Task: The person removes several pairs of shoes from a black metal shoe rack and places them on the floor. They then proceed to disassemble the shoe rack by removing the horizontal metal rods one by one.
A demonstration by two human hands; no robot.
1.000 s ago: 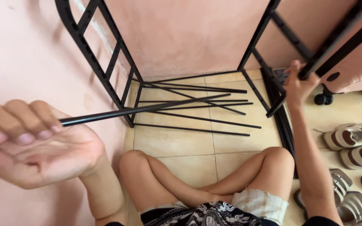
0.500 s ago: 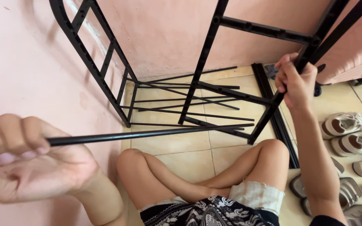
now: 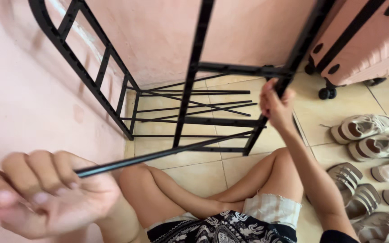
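Beige tiled floor [image 3: 203, 173], pink walls. Left hand [image 3: 46, 195] fisted around thin black metal rod [image 3: 167, 153], which slants out toward the rack. Right hand [image 3: 275, 105] grips an upright of black metal rack frame [image 3: 194, 90]. Loose black rods [image 3: 194, 101] lie on tiles behind; pink hard-shell suitcase [image 3: 365, 40] far right.

This is a home, most likely an entry corner or bedroom nook. Plain pink plastered walls [image 3: 28, 94] meet over a floor of glossy cream ceramic tiles [image 3: 334, 112]. A pink hard-shell suitcase on small black wheels [image 3: 365, 40] stands against the wall near the floor's far right edge. Pairs of beige strappy sandals and slippers [image 3: 370, 135] lie in a loose row along the right edge, as household footwear does.
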